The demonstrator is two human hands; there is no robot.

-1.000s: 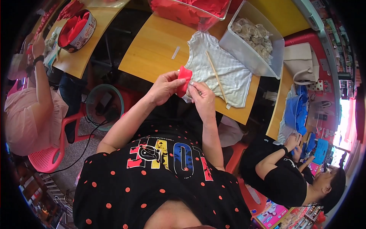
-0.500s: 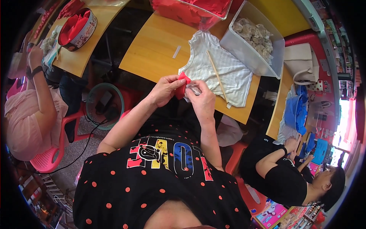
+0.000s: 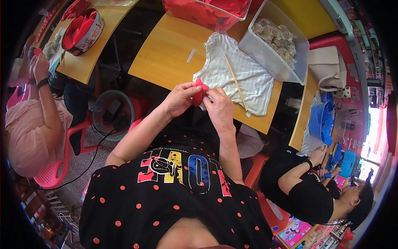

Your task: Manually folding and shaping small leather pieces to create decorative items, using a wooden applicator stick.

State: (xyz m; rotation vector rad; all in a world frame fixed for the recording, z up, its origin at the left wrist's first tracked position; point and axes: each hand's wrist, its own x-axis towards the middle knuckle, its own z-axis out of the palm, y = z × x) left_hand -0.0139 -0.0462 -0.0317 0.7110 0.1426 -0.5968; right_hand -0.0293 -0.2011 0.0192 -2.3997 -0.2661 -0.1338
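My left hand point(image 3: 180, 99) pinches a small red cloth piece point(image 3: 199, 94) between thumb and fingers, just off the table's near edge. Close against that piece, my right hand point(image 3: 219, 108) is closed with its fingertips together. A pale bit shows at those fingertips, too small to name. Past both hands a white sleeveless shirt point(image 3: 232, 62) lies spread on the wooden table point(image 3: 161, 50). Across the shirt rests a thin wooden stick point(image 3: 235, 81).
Beyond the shirt stand a clear bin of red cloth point(image 3: 207, 14) and a clear bin of beige bundles point(image 3: 275, 41). A white strip point(image 3: 191, 55) lies on the table. One person point(image 3: 39, 124) sits left, another point(image 3: 306, 186) right. A green basket point(image 3: 112, 116) stands on the floor.
My right hand's fingers have curled in closer to the red cloth piece, and less of the pale bit shows. My left hand stays nearly still. The person on the left has raised a hand.
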